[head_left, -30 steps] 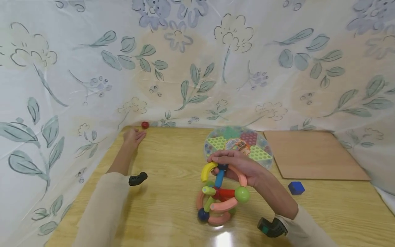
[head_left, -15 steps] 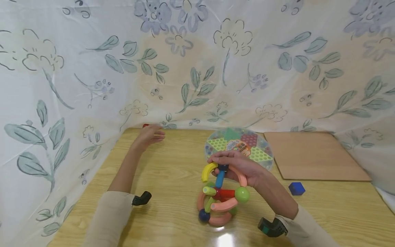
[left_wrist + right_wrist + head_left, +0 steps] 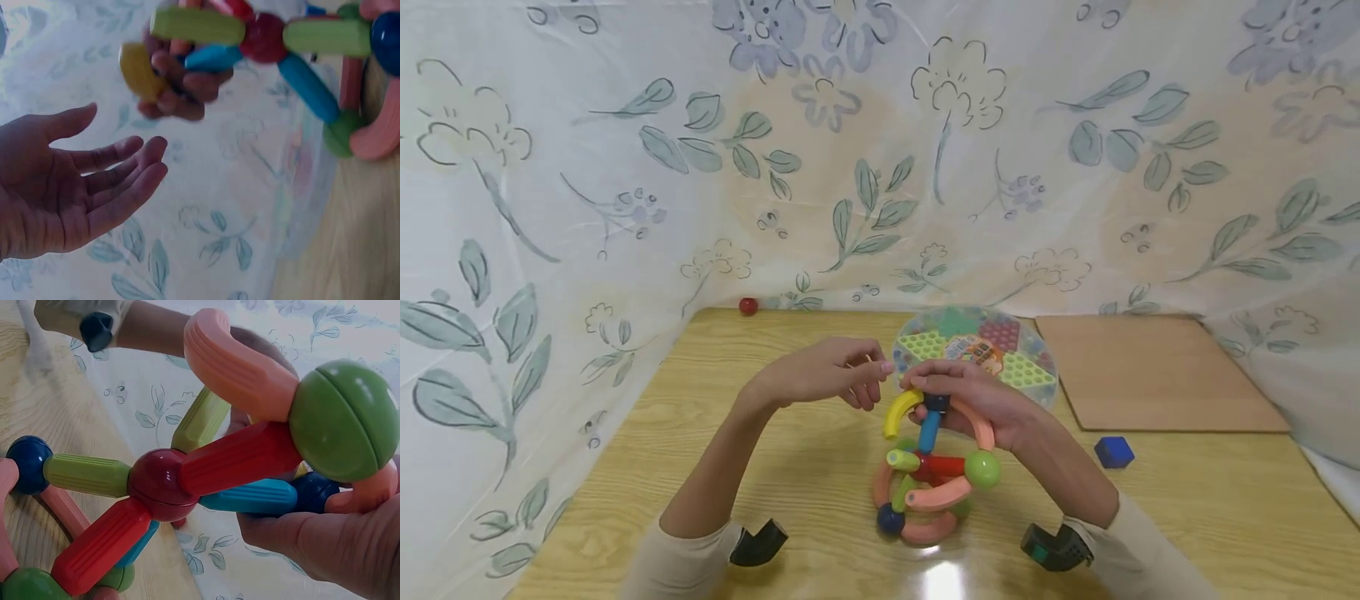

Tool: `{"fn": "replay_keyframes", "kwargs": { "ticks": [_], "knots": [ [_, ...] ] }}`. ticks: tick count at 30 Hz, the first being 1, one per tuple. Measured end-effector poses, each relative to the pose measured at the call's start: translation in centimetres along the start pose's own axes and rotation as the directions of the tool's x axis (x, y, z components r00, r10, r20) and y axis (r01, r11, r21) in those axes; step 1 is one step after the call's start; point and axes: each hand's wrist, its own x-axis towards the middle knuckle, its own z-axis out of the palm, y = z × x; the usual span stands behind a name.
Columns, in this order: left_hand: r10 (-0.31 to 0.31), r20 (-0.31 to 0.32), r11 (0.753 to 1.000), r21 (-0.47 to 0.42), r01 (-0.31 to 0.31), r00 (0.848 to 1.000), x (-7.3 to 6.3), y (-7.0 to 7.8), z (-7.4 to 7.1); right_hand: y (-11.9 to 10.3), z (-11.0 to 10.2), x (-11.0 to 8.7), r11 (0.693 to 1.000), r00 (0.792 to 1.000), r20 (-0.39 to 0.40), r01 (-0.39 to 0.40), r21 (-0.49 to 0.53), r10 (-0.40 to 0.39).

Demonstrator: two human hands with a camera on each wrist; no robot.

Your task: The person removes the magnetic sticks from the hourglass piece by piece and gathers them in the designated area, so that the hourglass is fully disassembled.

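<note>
A structure of coloured rods and balls [image 3: 947,467] stands on the wooden table, with a red ball [image 3: 164,484] at its centre. My right hand [image 3: 981,396] grips its top around the dark blue ball [image 3: 315,492], where a yellow curved rod [image 3: 901,412], a blue rod and a pink curved rod meet. To the left of that top, my left hand [image 3: 827,372] hangs in the air with relaxed, slightly bent fingers and nothing in them. In the left wrist view its palm [image 3: 47,181] shows bare, apart from the yellow rod.
A small red ball [image 3: 748,306] lies at the table's far left corner. Behind the structure is a round Chinese checkers board [image 3: 1036,392] in clear plastic. A brown wooden board [image 3: 1165,375] lies at the back right, with a blue block [image 3: 1114,452] in front.
My left hand has come from beside the red ball at the far left corner back toward the structure, empty. The right hand keeps its hold on the top.
</note>
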Motion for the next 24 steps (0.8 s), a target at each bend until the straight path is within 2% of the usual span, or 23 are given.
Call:
{"fn": "replay_keyframes", "kwargs": {
  "ticks": [4, 9, 17, 24],
  "knots": [
    [-0.003, 0.055, 1.000, -0.004, 0.003, 0.998, -0.6, 0.7, 1.9, -0.1, 0.2, -0.1, 1.000, 1.000, -0.028, -0.010, -0.003, 0.010],
    [0.034, 0.049, 0.999, -0.009, -0.033, 0.998, -0.7, 0.8, 3.1, 0.0, 0.2, -0.1, 1.000, 0.999, -0.041, -0.004, -0.023, 0.003],
    [0.056, 0.045, 0.998, 0.000, -0.056, 0.997, -0.8, 0.8, 3.3, 0.2, 0.6, -0.3, 1.000, 0.999, -0.033, 0.020, -0.015, -0.020],
    [0.070, 0.048, 0.997, 0.023, -0.071, 0.996, -1.0, 0.7, 3.2, 0.3, 0.9, -0.4, 0.997, 0.998, -0.025, 0.048, -0.054, -0.050]
  ]
}}
